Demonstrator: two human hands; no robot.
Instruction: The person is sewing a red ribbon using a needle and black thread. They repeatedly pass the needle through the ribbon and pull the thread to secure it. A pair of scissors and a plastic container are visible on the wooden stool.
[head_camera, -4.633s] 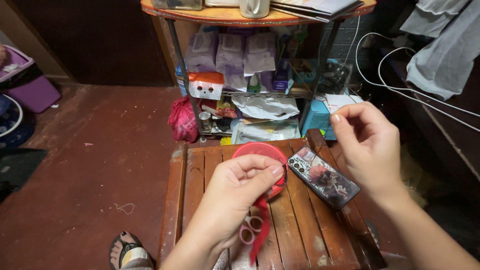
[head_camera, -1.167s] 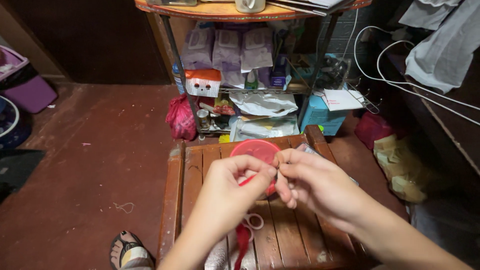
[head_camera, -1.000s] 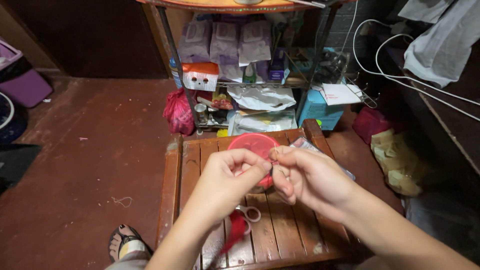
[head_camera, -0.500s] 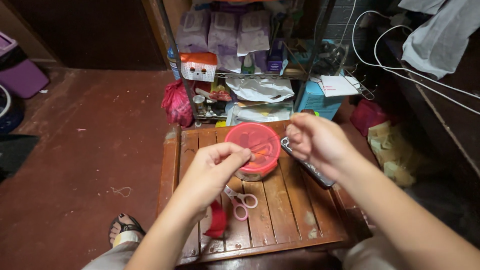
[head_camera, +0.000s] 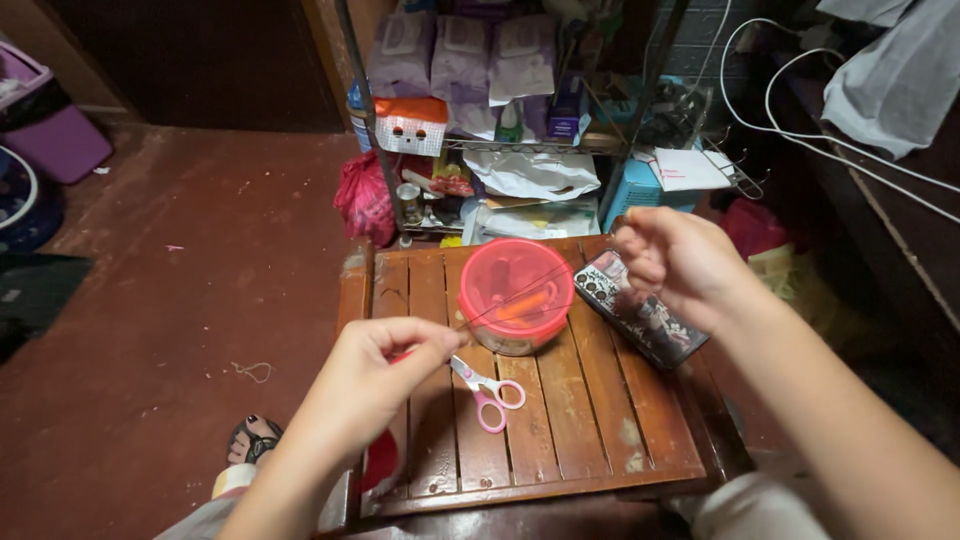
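My left hand (head_camera: 385, 365) pinches a piece of red fabric (head_camera: 380, 460) that hangs below it, over the left side of a small wooden slatted table (head_camera: 560, 420). My right hand (head_camera: 675, 260) is raised at the table's right rear, fingers closed on a needle too small to make out. A thin thread (head_camera: 515, 295) stretches taut between both hands, crossing above a round container with a red lid (head_camera: 515, 292). Pink-handled scissors (head_camera: 487, 385) lie on the slats just right of my left hand. A phone in a patterned case (head_camera: 640, 308) lies under my right hand.
A metal shelf rack (head_camera: 520, 130) packed with packets, bags and boxes stands behind the table. A red bag (head_camera: 365, 200) sits by its foot. A purple bin (head_camera: 55, 130) is at far left. White cables (head_camera: 830, 140) and grey cloth hang at right. My sandalled foot (head_camera: 250, 440) rests on the floor.
My hands, joined over the red lid a second ago, have drawn apart: the right up and to the right, the left down and to the left, pulling the thread taut. The camera shifted slightly.
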